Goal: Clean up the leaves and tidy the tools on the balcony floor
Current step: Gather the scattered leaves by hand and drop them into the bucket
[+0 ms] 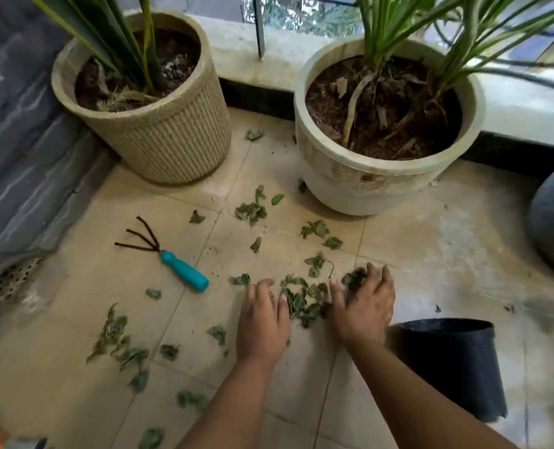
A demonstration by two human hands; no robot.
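Fingers [266,288] loosely spread, raking leaves [305,303] together; barely started, strays at 7 o'clock, hand rake [172,257] untouched at 10.

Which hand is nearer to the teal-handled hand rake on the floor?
Left. The left hand lies just right of the hand rake, close to its handle end. The right hand is farther right, beyond the leaf pile between both hands.
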